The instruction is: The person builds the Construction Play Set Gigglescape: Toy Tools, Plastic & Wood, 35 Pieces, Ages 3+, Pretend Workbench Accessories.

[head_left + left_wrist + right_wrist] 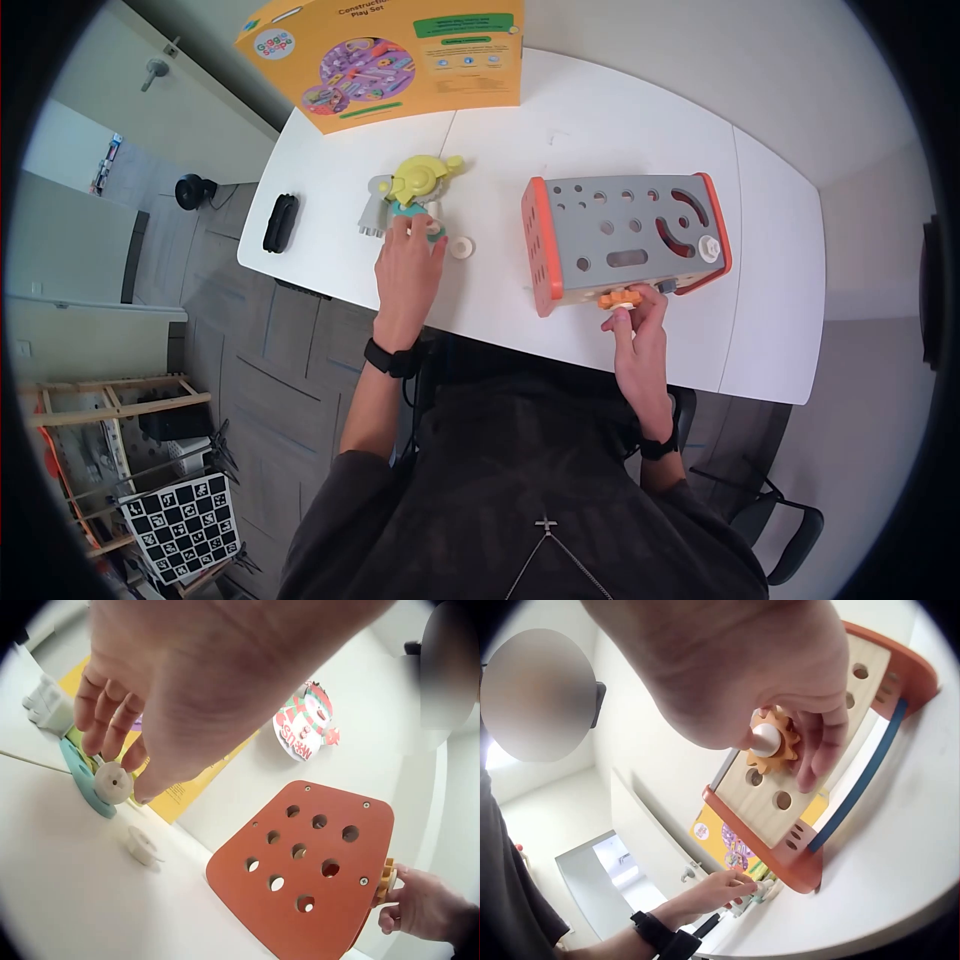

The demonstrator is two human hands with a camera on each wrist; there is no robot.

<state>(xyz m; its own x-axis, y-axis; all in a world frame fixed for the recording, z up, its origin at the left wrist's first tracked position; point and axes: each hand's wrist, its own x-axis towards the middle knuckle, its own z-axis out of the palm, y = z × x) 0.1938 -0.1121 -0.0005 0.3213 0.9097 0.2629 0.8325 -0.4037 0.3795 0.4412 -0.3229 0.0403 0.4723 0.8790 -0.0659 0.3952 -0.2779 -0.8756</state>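
My right hand pinches an orange toy gear against the wooden side of a toy box with grey top. A white peg head sits at the gear's centre in the right wrist view. My left hand reaches over a small pile of toy parts, fingers loosely bent. Close by its fingertips is a cream disc over a teal piece. Grey and yellow-green parts lie just beyond these fingers. Another cream disc lies on the table beside the thumb.
An orange-yellow play set carton stands at the back of the white table. At the left edge lies a black case. The toy box's red end panel has several holes. A white peg sits on its top.
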